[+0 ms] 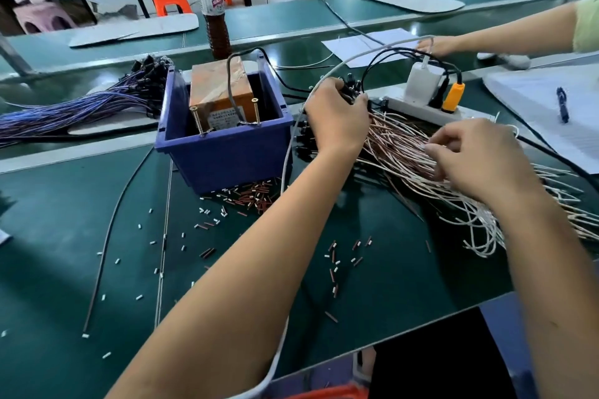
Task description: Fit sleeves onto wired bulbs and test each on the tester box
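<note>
Wired bulbs (398, 142): light, limp leads, tangle-prone; take by black heads. Left hand (337, 116) grips heads; right hand (479, 155) pinches leads.

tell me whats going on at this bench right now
A person is sorting a loose pile of pink and white wired bulbs on a green bench. The left hand grips the black bulb ends of a bunch, while the right hand picks through the wires. The tester box sits in a blue bin to the left, with small sleeves scattered in front. A purple-wired bundle lies beyond it.
</note>
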Demonstrator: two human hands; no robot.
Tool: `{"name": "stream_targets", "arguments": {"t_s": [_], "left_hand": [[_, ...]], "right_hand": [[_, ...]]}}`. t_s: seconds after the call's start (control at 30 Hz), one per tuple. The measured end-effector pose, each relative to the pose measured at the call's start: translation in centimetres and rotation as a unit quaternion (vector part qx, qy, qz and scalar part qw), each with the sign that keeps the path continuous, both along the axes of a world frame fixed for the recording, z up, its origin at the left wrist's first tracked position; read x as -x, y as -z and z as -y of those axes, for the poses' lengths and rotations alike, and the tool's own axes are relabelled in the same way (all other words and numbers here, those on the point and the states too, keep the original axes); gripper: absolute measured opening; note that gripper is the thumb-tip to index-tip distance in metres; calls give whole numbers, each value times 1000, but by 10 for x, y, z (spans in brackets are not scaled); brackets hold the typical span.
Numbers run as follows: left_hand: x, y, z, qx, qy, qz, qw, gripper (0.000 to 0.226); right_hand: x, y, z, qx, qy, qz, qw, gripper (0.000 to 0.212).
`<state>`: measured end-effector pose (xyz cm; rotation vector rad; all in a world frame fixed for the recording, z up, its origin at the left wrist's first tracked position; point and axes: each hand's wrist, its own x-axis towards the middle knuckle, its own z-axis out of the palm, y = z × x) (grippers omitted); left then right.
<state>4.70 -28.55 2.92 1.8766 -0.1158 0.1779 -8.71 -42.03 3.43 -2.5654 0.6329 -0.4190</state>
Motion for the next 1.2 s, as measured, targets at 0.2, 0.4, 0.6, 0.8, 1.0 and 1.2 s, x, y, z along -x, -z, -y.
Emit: {"name": "stream_targets", "arguments": {"t_s": [0.2, 0.4, 0.6, 0.8, 1.0, 1.2], "left_hand": [[21, 3, -3, -116, 44, 103, 987, 49], [40, -5, -11, -224, 100, 113, 963, 30], [41, -12, -21, -228, 138, 89, 960, 25], [50, -18, -46, -199, 152, 53, 967, 22], [62, -22, -78, -157, 223, 18, 962, 19], [72, -43, -139, -49, 336, -57, 939, 13]], "right_hand": [[-26, 14, -17, 69, 35, 23, 997, 13], [-44, 15, -30, 101, -28, -31, 994, 51], [-70, 33, -49, 81, -56, -213, 972, 83], [-82, 43, -64, 133, 5, -212, 968, 84], [-68, 27, -66, 52, 33, -78, 995, 67], [-43, -5, -101, 0, 111, 352, 929, 47]]}}
